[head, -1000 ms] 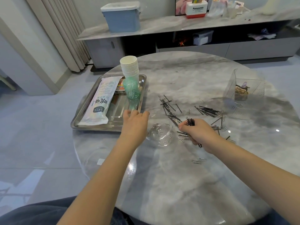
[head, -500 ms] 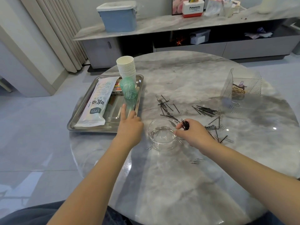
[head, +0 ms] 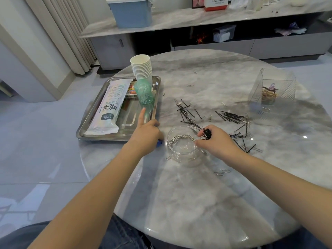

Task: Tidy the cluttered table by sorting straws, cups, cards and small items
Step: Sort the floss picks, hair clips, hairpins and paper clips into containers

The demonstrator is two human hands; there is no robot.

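Note:
My right hand (head: 217,141) grips a bundle of black hairpins (head: 207,133) at the right rim of a small glass bowl (head: 179,151) that holds silver paper clips; its thumb touches the rim. My left hand (head: 145,134) rests at the near right corner of the steel tray (head: 107,138), index finger stretched toward the tray and the other fingers curled. A small blue thing (head: 159,143) peeks out under it. On the tray are a straw packet (head: 109,112), stacked paper cups (head: 141,67), a green cup (head: 144,95) and cards (head: 132,88).
Loose black hairpins (head: 231,116) and paper clips (head: 221,172) lie scattered over the round marble table (head: 188,203). A clear ribbed box (head: 287,87) with hair ties stands at the right. A low cabinet with a blue bin (head: 132,13) runs behind.
My right hand has carried the hairpin bundle left from the scattered pile to the bowl's rim. My left hand has curled its fingers, leaving the index finger out.

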